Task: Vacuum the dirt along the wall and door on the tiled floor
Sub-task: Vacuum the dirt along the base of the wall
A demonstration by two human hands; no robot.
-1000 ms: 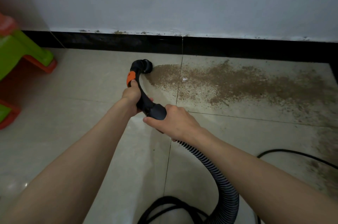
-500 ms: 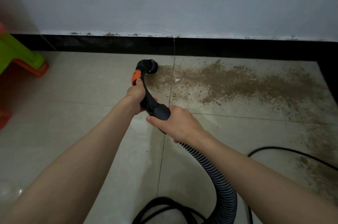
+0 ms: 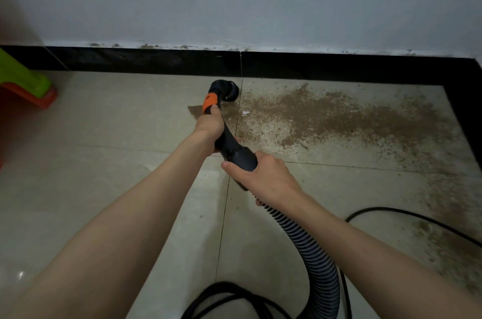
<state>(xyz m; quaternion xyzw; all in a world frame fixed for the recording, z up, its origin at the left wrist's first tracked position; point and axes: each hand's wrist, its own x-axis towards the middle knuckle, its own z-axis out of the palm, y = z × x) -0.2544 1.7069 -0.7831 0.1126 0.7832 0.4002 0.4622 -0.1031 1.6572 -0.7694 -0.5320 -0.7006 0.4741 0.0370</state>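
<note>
The left hand [image 3: 208, 127] is curling its fingers round the black nozzle tube [image 3: 226, 133], just behind the orange collar [image 3: 209, 102]. The right hand [image 3: 263, 175] is wrapping its fingers round the thick cuff [image 3: 243, 158] where the tube is meeting the hose [image 3: 315, 258], thumb lying along the near side. Both bare forearms are reaching in from the near edge.

The nozzle head [image 3: 227, 89] is sitting on the floor [image 3: 104, 149] just in front of the black skirting [image 3: 156, 62], right beside a tile joint. The dirt [image 3: 339, 118] is spreading as a brown band from the nozzle towards the right, close to the skirting, thinning into scattered specks that are trailing down the right side towards the near corner. A small white scrap [image 3: 245, 112] is lying in the dirt near the nozzle.

The ribbed hose is curving from the right hand down to the near edge, where black cable [image 3: 229, 295] is looping. Another cable [image 3: 417, 219] is running off to the right. A green and orange plastic stool [image 3: 26, 84] is standing at the far left, well apart from the nozzle. The pale wall [image 3: 234, 0] is rising above the skirting.
</note>
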